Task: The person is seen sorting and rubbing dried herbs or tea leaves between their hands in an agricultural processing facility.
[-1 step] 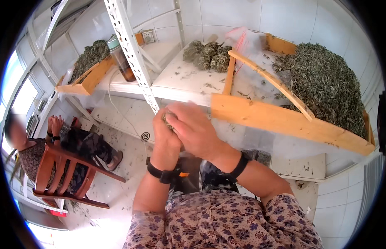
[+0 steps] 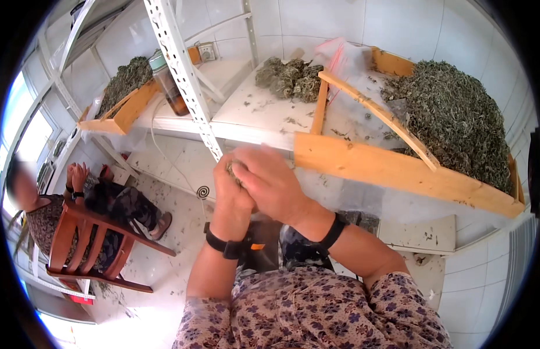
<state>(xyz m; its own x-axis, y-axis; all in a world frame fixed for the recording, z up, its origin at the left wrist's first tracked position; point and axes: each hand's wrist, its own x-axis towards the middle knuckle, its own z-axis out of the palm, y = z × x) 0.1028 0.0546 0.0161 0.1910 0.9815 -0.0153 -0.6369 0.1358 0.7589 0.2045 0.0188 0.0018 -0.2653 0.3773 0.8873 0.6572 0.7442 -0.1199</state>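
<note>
In front of my chest both hands are pressed together around a small grey-green wad of dried herb. My left hand cups it from the left, fingers curled. My right hand closes over it from the right, with slightly blurred fingertips. Only a sliver of the wad shows between the thumbs; my palms hide the rest. Beyond my hands, several clumps of the same dried herb lie on the white shelf. To the right, a wooden tray holds a large heap of loose shredded herb.
A white perforated post rises just beyond my hands. Behind it stands a brown jar. At left, another wooden tray holds herb. A person sits on a red-brown wooden chair, hands raised together. Herb scraps litter the floor.
</note>
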